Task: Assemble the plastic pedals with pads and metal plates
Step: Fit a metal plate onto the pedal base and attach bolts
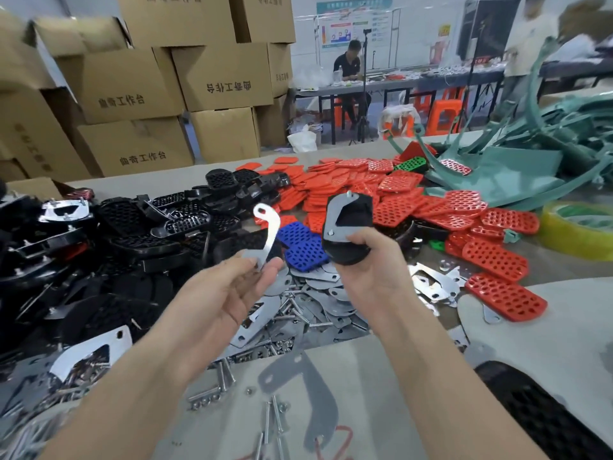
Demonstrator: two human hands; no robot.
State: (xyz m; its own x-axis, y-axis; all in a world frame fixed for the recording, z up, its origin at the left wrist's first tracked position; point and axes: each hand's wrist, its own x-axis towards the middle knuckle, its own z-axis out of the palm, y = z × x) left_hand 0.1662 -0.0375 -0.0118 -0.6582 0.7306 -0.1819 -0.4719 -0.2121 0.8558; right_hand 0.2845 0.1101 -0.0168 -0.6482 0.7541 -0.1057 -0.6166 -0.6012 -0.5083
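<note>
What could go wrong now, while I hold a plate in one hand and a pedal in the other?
1. The left hand pinches the plate only by its lower end; it may slip into the pile of plates below.
2. The pedal in the right hand already carries a fitted plate with a stud sticking out; the loose plate may catch there.
</note>
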